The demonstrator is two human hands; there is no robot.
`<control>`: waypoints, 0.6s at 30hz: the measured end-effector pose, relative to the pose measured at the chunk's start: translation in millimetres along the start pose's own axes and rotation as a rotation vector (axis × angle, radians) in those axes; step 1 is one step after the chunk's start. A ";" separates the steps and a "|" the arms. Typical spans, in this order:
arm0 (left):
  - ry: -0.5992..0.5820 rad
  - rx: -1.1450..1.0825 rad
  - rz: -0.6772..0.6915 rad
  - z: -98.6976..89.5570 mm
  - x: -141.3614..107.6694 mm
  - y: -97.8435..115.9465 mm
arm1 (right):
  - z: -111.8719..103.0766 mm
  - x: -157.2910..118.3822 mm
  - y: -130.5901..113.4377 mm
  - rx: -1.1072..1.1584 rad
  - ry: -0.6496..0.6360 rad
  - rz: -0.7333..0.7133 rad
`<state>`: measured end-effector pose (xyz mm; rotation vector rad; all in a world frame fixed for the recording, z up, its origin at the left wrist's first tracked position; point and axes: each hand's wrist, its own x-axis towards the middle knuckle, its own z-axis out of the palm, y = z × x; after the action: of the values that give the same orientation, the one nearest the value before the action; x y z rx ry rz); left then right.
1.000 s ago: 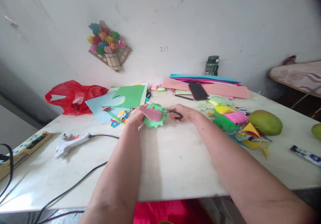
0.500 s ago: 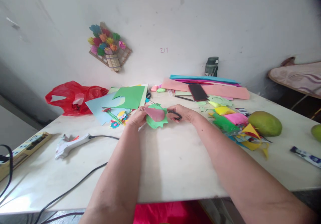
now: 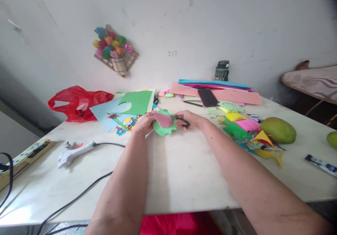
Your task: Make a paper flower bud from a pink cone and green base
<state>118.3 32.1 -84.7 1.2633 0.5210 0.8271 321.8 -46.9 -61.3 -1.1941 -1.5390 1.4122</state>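
A round green paper piece (image 3: 162, 129) with a jagged edge is held above the middle of the table. On top of it lies a pink paper cone (image 3: 163, 119), its tip toward the left. My left hand (image 3: 145, 122) pinches the green piece at its left side. In my right hand (image 3: 191, 120) are dark-handled scissors (image 3: 183, 121), their handles around my fingers at the right edge of the green piece. The scissor blades are mostly hidden behind the paper.
A white glue gun (image 3: 75, 153) with a black cord lies left, near a power strip (image 3: 26, 159). Behind are green sheets (image 3: 137, 103), a red bag (image 3: 76, 103) and a phone (image 3: 207, 97). Right are coloured clay packets (image 3: 247, 124) and a green mango (image 3: 278, 130).
The green piece and the cone have turned slightly in my left hand. The scissor handles have shifted a little, and both hands remain in nearly the same place.
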 end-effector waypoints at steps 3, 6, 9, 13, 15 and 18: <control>0.008 -0.002 -0.010 -0.3 0.6 -0.5 | 1.1 -3.2 -1.7 -0.127 0.048 0.012; 0.021 -0.004 -0.014 -0.8 1.2 -1.7 | 2.0 -6.8 -4.3 -0.190 0.064 0.021; 0.018 -0.006 -0.003 -0.3 0.8 -2.4 | 2.4 -8.4 -5.7 -0.210 0.061 0.003; 0.008 0.001 0.005 1.1 0.3 -2.3 | 1.9 -6.9 -4.6 -0.204 0.050 -0.015; -0.001 0.001 0.004 2.3 0.0 -1.6 | 1.7 -5.7 -3.8 -0.201 0.047 -0.025; -0.004 -0.003 0.002 5.6 -1.8 1.4 | 1.9 -4.1 -2.9 -0.200 0.047 -0.033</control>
<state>121.0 27.4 -82.1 1.2627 0.5153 0.8263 320.8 -51.3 -58.3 -1.3039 -1.6902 1.2229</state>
